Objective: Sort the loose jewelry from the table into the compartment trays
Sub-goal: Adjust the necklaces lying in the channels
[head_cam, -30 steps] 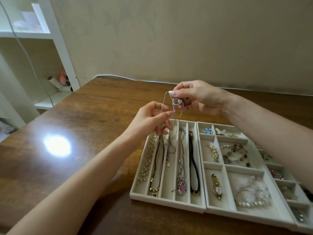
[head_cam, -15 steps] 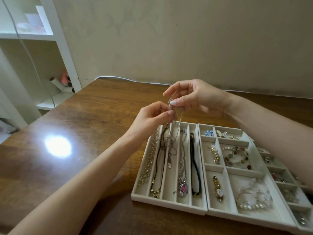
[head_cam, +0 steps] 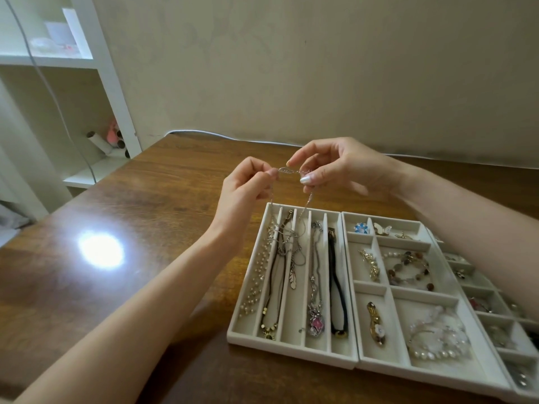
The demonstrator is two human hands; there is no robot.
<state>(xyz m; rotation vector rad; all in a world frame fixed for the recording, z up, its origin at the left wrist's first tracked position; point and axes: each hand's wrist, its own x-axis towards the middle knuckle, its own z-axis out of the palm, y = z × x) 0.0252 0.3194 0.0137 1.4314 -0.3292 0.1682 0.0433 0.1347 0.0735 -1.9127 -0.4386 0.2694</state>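
One wooden table (head_cam: 145, 228). Three pale trays sit side by side at its near right: long-slot tray (head_cam: 291, 349), mixed-compartment tray (head_cam: 431, 371) touching it, and small-cell tray (head_cam: 522, 349) partly under the right forearm. All three already hold pieces.

Left hand (head_cam: 245, 188) and right hand (head_cam: 341, 170) are both raised over the far end of the long-slot tray. Each pinches the silver chain (head_cam: 308, 199) between thumb and forefinger, other fingers loosely curled. A short stretch carrying a small oval charm (head_cam: 285, 170) runs taut between the two pinches.

Both strands drop into the tray's far end, around the second and third slots, and mix there with other chains. Can't tell which slot the bottom sits in.

Step in hand, my read: lay the chain into one slot. To do it well:
- Lift until the strands hang clear of neighbouring chains.
- Keep the two strands parallel.
- Lower the hanging end first along the slot.
- Release the charm end last, with no slack over the dividers.
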